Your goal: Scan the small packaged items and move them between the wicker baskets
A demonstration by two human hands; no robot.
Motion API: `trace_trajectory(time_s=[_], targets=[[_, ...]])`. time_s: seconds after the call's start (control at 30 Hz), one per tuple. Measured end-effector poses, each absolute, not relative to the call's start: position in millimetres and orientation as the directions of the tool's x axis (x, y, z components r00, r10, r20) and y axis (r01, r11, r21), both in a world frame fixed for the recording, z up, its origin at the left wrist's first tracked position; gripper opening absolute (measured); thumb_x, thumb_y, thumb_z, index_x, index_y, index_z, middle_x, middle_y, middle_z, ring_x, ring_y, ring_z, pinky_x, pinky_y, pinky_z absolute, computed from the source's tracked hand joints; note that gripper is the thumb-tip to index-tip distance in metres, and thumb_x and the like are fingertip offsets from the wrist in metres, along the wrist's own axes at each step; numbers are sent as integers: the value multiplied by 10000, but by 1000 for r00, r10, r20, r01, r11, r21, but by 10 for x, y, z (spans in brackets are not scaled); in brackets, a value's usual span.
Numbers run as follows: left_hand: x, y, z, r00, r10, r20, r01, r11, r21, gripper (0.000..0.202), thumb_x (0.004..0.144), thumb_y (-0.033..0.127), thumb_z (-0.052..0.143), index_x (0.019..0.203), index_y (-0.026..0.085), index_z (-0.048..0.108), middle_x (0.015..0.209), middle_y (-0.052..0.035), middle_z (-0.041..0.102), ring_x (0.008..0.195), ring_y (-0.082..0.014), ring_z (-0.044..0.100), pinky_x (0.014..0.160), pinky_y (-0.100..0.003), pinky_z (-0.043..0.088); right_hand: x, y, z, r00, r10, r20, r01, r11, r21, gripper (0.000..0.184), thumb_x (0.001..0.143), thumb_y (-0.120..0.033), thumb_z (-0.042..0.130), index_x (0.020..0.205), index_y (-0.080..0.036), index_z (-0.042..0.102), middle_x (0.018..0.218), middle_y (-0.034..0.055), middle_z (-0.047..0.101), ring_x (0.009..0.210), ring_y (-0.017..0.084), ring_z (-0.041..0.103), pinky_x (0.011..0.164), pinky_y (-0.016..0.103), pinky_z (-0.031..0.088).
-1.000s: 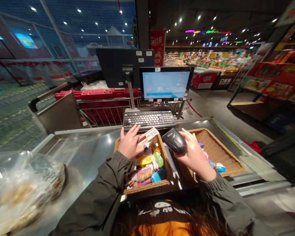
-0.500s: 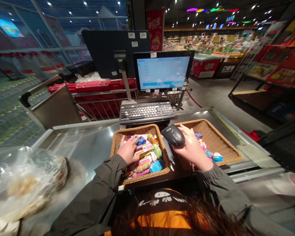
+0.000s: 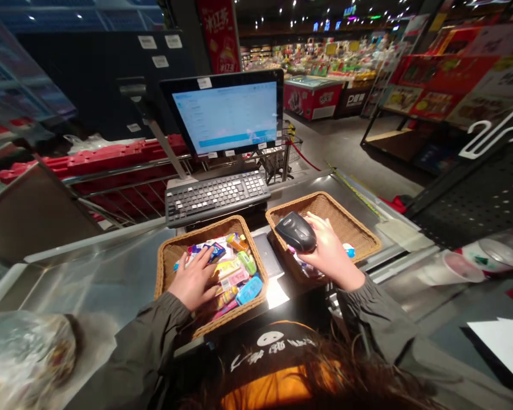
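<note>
My left hand (image 3: 195, 278) lies over the left wicker basket (image 3: 159, 267), fingers spread on top of the small packets in it. A dark blue packet (image 3: 214, 251) shows by its fingertips, and a light blue pack (image 3: 248, 290) lies to the right of the hand. My right hand (image 3: 330, 253) is wrapped round a black handheld barcode scanner (image 3: 297, 232), its head pointing left. That hand and the scanner are above the right wicker basket (image 3: 359, 229), partly hiding the several small wrapped items inside.
Behind the baskets stand a keyboard (image 3: 218, 195) and a lit monitor (image 3: 231, 117) on the metal counter (image 3: 102, 256). A clear plastic bag (image 3: 29, 353) with contents lies at the left. Cups (image 3: 457, 267) and white paper (image 3: 502, 347) are at the right.
The view has swung right, so the counter things sit further left. The scanner in my right hand has moved from between the baskets to over the right one. My left hand stays over the left basket.
</note>
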State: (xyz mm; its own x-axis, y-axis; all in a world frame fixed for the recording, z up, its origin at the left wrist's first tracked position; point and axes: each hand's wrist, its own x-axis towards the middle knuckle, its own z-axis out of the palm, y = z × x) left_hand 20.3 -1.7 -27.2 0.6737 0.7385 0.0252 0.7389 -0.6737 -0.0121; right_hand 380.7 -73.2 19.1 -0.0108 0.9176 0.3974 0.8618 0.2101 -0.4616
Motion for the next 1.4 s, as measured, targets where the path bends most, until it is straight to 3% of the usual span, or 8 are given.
trace_trajectory(time_s=[0.27,0.43,0.6,0.8,1.03,1.2,1.33,1.4], targets=[[1215,250,46,799,577,170,584,-812,8,358,882,429,608,1157,210,679,1541,-164,416,1450,-354,342,1147,-672,222,4716,-886,194,237,829,507,899,11,-438,516,734,-398,685,1184,-160,600,1255,194,629,1342,413,464,1111,673,297],[2119,566,-73,845,527,86,529,-849,1,397,845,437,671,1152,187,690,1557,-186,381,1467,-360,299,1138,-681,235,5046,-855,305,268,765,585,909,-1,-416,607,730,-429,675,1255,-151,554,1270,201,618,1335,414,472,1112,655,316],[2893,918,-441,873,484,-57,477,-873,-102,389,812,413,700,1094,145,721,1551,-203,384,1466,-347,295,1160,-664,210,5154,-752,403,216,779,588,911,56,-408,575,709,-394,699,1237,-208,567,1269,162,630,1343,419,468,1123,678,283],[3342,1172,-789,892,439,-106,426,-896,-126,318,773,300,718,1036,127,757,1436,-219,524,1428,-375,354,1168,-667,180,5187,-638,379,192,806,560,890,97,-445,513,716,-340,686,1201,-205,587,1266,169,623,1364,408,443,1137,672,272],[3518,1195,-955,916,390,-96,378,-918,-121,318,883,143,511,1088,116,752,1343,-196,614,1452,-327,340,1207,-637,113,5250,-503,303,202,824,530,883,81,-462,483,714,-322,691,1175,-207,604,1275,165,626,1361,413,451,1128,694,265],[3509,1260,-798,913,408,-20,403,-907,-122,304,920,143,476,1013,132,765,1468,-176,511,1480,-329,285,1198,-669,109,5320,-457,245,211,804,556,886,83,-457,446,726,-329,682,1143,-190,612,1262,174,628,1346,405,471,1117,666,321],[3278,1318,-445,917,348,194,377,-915,-141,281,940,160,496,802,175,741,1503,-89,491,1481,-308,296,1207,-660,-24,5372,-481,183,248,785,568,883,58,-465,493,726,-350,684,1188,-198,597,1263,162,627,1342,393,476,1120,653,326],[3091,1316,-237,905,281,319,354,-913,-200,271,958,162,491,800,188,710,1488,-50,513,1473,-278,322,1210,-616,-110,5371,-498,171,257,777,575,881,56,-471,517,734,-373,684,1213,-201,589,1270,162,628,1337,392,482,1120,655,323]])
